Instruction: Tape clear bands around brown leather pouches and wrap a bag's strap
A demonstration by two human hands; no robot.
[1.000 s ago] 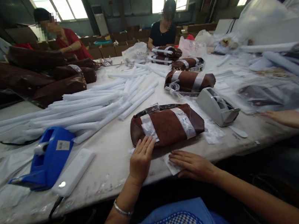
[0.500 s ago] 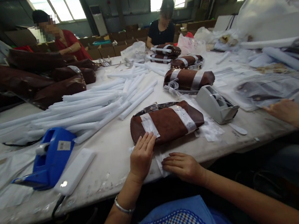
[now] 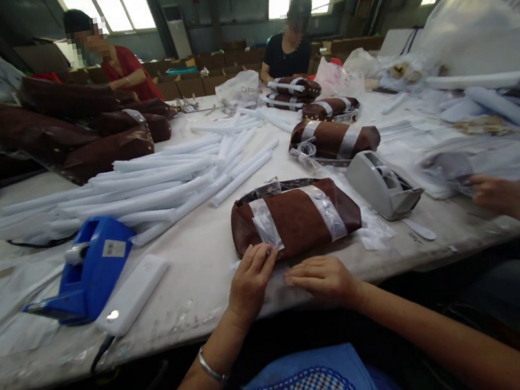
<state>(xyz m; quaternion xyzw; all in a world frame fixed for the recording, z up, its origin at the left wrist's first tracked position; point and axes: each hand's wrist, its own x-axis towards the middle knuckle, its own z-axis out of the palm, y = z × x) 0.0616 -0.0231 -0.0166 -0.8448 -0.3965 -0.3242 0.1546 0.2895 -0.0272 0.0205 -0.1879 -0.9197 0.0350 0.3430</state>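
A brown bag (image 3: 295, 219) lies folded into a bundle in front of me, with a pale, shiny strip (image 3: 265, 225) around its left part and another shiny band (image 3: 327, 211) around its right part. My left hand (image 3: 252, 281) rests its outstretched fingertips on the bag's lower edge, at the bottom end of the left strip. Just right of it, my right hand (image 3: 324, 280) lies low by the bag's near side, fingers stretched out and close together. The bag hides whatever is under its front edge.
A blue tape dispenser (image 3: 92, 266) and a white elongated device (image 3: 133, 295) stand left; a grey tape dispenser (image 3: 380, 187) stands right. White rolls (image 3: 155, 184) and wrapped brown bags (image 3: 334, 139) lie beyond. A co-worker's hand (image 3: 505, 197) handles plastic at right.
The pale strip hanging between my hands below the bag no longer shows. My left fingertips have slid down to the bag's lower edge. The co-worker's hand at right has moved the plastic.
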